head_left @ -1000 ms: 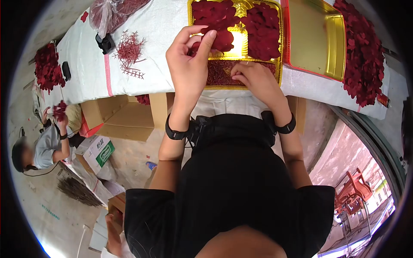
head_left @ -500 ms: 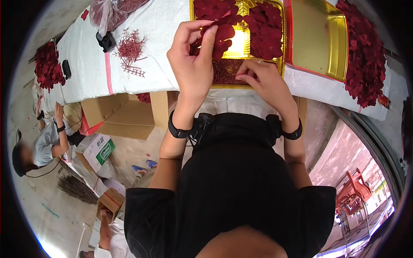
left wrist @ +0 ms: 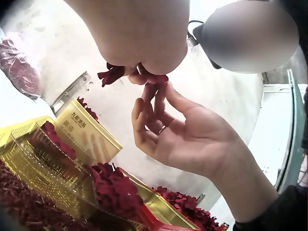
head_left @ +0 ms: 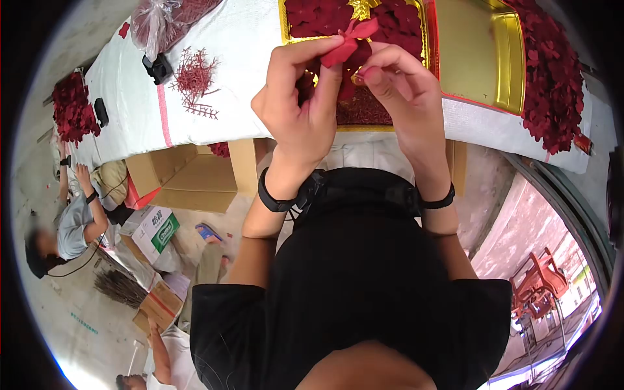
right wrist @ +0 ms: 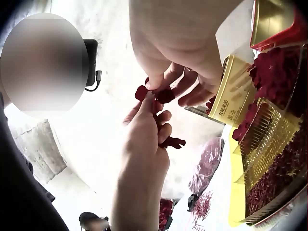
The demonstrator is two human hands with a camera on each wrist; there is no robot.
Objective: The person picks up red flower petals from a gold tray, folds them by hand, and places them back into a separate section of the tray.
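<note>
My left hand (head_left: 294, 107) pinches a red cloth flower petal piece (head_left: 350, 51) between thumb and forefinger, over the gold tray (head_left: 285, 25). More dark red petals (right wrist: 173, 143) stick out from its curled lower fingers in the right wrist view. My right hand (head_left: 416, 97) meets it at the fingertips, thumb and forefinger pinching a thin red sprig at the flower's middle; the sprig is mostly hidden by the fingers. Below the hands, the tray's front compartment holds short red sprigs (head_left: 364, 114). Stacked dark red petals (head_left: 312, 18) fill compartments behind.
A red-rimmed gold lid (head_left: 474, 58) lies right of the tray, with a heap of petals (head_left: 552, 97) beyond it. Loose red sprigs (head_left: 195, 68) and a plastic bag (head_left: 156, 29) lie to the left. A cardboard box (head_left: 195, 175) stands below the table edge; other people are at the left.
My right hand has risen from the sprig compartment to meet the left hand's fingertips. The left hand has shifted slightly right and turned the petal piece so its brighter side shows.
</note>
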